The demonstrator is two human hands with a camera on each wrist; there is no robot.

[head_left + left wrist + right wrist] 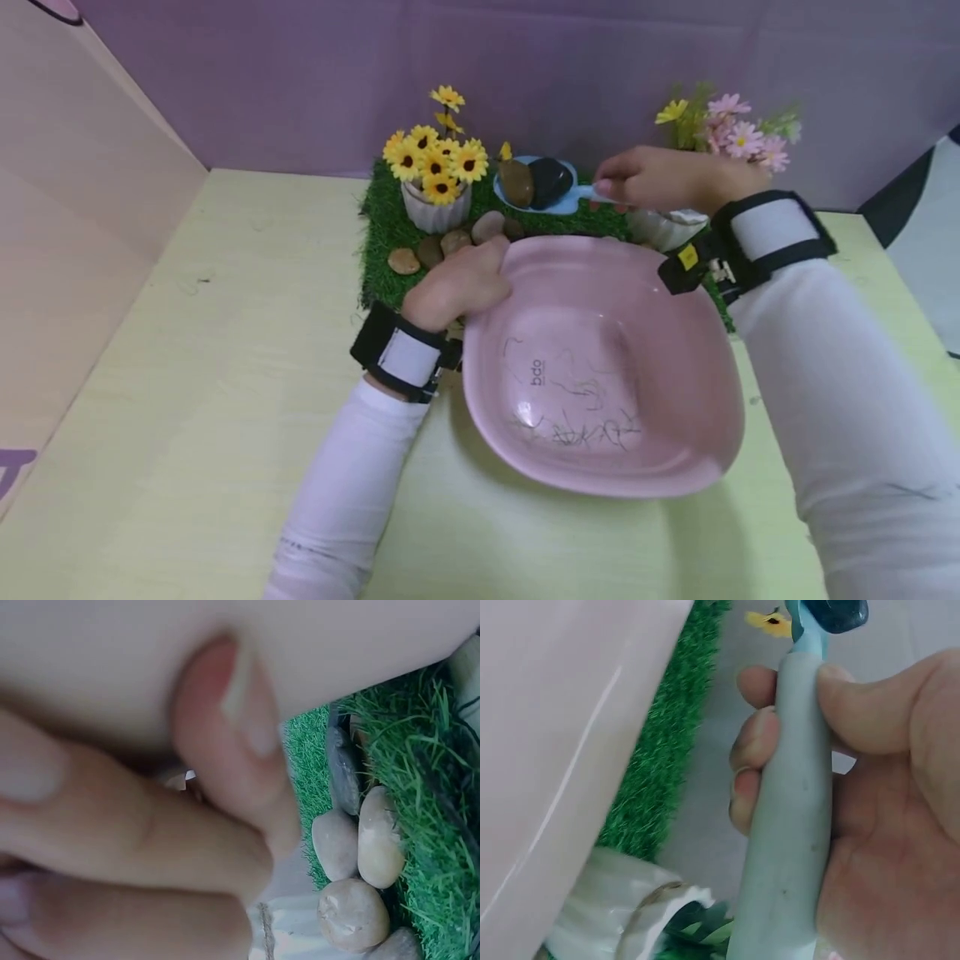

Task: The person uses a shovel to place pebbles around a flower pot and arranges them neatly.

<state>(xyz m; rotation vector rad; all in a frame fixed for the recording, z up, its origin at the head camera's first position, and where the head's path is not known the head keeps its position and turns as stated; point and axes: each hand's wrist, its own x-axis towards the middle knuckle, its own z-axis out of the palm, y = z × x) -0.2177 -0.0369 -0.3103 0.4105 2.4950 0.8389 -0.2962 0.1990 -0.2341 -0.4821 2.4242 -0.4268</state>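
Note:
My left hand (468,287) grips the left rim of a pink plastic basin (682,392), which is tipped toward me above the table. Thin grass-like bits (585,432) lie on the basin's inside bottom. My right hand (675,177) holds a light-blue toy shovel (577,198), its fingers wrapped round the thick handle (787,810) in the right wrist view. On the shovel's blade rest a brown stone (516,183) and a black stone (551,181), above the far edge of the artificial grass mat (382,204).
On the mat, a white pot (435,208) holds yellow flowers (438,162), with several pebbles (405,261) in front. A second white pot (660,227) with pink flowers (742,140) stands at right, partly behind my right hand. A purple backdrop (300,92) rises behind the table (225,375).

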